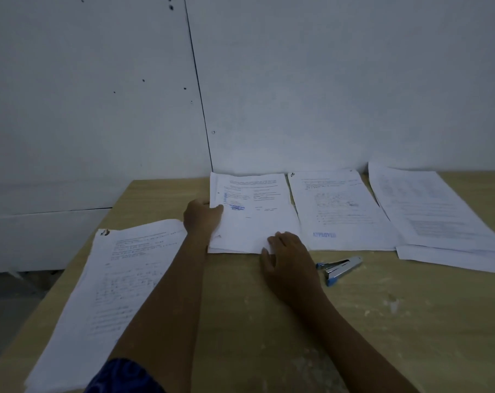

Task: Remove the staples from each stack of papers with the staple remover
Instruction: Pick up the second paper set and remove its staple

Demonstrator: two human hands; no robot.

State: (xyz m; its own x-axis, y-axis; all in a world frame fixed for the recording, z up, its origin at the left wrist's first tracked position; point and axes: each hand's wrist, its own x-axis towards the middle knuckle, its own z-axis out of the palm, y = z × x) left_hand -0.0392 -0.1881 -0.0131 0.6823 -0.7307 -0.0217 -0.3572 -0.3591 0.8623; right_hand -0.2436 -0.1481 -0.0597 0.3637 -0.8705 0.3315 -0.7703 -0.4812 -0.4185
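My left hand (pixel 202 215) gripped the left edge of the second stack (pixel 252 211), thumb on top; my right hand (pixel 287 258) lay flat and open, its fingertips on that stack's near edge. Four paper stacks counted on the table (pixel 382 321): near-left stack (pixel 113 285), second, third stack (pixel 339 208), far-right stack (pixel 430 211). One staple remover (pixel 338 268) lay just right of my right hand, untouched, long axis running near-left to far-right.

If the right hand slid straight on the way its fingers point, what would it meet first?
The right hand points up-left across the middle paper stack, which its fingertips already touch. Further along, probably the left hand gripping that stack's left edge, though depth is unclear.
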